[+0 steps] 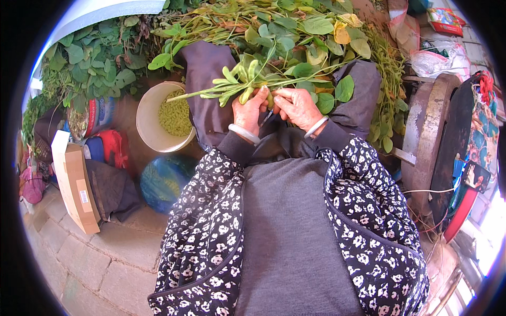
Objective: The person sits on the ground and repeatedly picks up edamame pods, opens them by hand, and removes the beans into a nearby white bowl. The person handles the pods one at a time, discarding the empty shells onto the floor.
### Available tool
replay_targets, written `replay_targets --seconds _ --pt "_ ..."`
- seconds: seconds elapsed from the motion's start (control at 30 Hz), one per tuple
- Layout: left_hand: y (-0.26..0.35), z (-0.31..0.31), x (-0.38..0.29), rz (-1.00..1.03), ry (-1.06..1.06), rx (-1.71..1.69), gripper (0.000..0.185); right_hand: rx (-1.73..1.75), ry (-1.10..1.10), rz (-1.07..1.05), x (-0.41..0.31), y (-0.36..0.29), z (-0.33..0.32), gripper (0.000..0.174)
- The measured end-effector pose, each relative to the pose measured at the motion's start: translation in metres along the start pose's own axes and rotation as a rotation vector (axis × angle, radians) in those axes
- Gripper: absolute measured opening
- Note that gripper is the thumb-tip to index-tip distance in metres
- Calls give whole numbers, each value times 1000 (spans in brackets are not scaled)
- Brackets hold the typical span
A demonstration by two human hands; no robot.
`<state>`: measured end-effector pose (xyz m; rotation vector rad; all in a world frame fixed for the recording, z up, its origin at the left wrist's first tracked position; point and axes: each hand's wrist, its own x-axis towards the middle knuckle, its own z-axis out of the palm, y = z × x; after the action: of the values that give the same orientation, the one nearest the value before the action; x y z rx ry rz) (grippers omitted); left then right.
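Observation:
A cut green soybean plant point(245, 77) with plump pods lies across my lap, its bare stem end pointing left over a white bucket. My left hand point(250, 107) grips the plant and its pods between thumb and fingers. Close beside it, my right hand point(297, 107) has its fingertips pinched on a green-brown pod point(270, 100). A thin, shiny object, perhaps a blade, shows between the hands; which hand holds it I cannot tell. Many shelled green soybeans point(174, 116) lie in the white bucket point(150, 124) to the left of my knees.
Heaped soybean plants point(292, 27) lie beyond my knees. On the left are a cardboard box point(77, 181), a blue-green round object point(166, 183) and a red bag point(112, 148). A round wooden stool or table point(429, 130) stands on edge at right, near plastic bags point(442, 61).

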<state>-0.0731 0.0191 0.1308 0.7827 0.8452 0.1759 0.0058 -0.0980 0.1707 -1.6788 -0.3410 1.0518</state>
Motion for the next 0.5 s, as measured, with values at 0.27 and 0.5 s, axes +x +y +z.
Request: replay_targets --seconds 0.27,0.5 --pt "12 -8 8 -147 -233 -91 15 -70 -12 61 11 12 -5 19" --pt "8 -2 2 -127 -91 -90 10 -324 78 -255 4 10 6 20"
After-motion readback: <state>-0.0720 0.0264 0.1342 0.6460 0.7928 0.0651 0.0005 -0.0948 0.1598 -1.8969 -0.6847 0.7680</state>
